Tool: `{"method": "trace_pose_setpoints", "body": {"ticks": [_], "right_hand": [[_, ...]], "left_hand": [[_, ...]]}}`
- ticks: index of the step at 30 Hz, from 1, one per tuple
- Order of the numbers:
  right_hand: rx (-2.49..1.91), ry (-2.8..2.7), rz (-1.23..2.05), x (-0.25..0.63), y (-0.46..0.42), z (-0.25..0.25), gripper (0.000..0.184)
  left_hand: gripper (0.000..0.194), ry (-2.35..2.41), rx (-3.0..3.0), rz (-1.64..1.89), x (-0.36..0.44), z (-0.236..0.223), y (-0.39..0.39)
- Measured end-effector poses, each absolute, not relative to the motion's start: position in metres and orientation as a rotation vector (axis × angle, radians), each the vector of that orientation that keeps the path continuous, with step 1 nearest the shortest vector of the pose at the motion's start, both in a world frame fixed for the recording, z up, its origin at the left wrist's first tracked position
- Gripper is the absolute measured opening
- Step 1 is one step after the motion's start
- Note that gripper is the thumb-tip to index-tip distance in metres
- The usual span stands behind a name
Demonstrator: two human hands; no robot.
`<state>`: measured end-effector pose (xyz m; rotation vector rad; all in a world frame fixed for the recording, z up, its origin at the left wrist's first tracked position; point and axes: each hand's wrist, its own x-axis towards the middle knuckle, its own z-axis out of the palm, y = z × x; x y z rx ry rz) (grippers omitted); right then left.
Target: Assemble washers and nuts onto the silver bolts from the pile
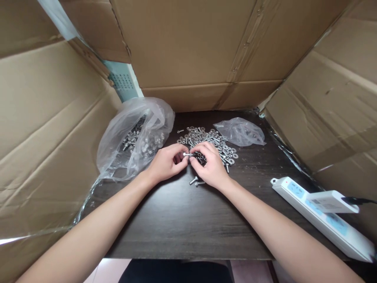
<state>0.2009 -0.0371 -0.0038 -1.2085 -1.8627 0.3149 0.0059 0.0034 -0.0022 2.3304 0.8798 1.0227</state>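
Centrally, I have both bare hands meeting over a dark brown, wood-grained tabletop [182,220], a small silver metal bolt [186,154] between them, seen remotely through the head camera. My left hand [165,163] pinches the bolt's head end narrowly between thumb and forefinger; my right hand [212,167] closes thumb and fingers just as narrowly at the shank's other end. Whether that end carries a nut or a washer, I cannot tell.

With the held bolt as the dial's centre, a heap of silver metal bolts, nuts and ring-shaped washers [210,136] spreads from twelve round to three o'clock, partly hidden by my right hand. A loose silver bolt [193,180] lies between five and six. Toward ten o'clock sits a large, translucent plastic bag [110,141] with silver hardware inside; at two, a smaller, crumpled, translucent plastic bag [240,131]. A long white plastic power strip [309,212] lies at four, bearing a flat white adapter [330,201] with a black cable [363,200].
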Motion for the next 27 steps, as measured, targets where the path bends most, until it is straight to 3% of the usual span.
{"method": "trace_pose_setpoints", "body": {"ticks": [14,27], "right_hand": [[-1.098,-1.830,0.315,0.2003,-0.0372,-0.0039,0.012],[-1.169,-1.833,0.330,0.2005,-0.0338,-0.0101,0.007]], "left_hand": [[0.010,0.904,2.325,1.016,0.0063,-0.0030,0.0040],[0.011,0.886,2.332,1.013,0.0050,-0.0041,0.0035]]}}
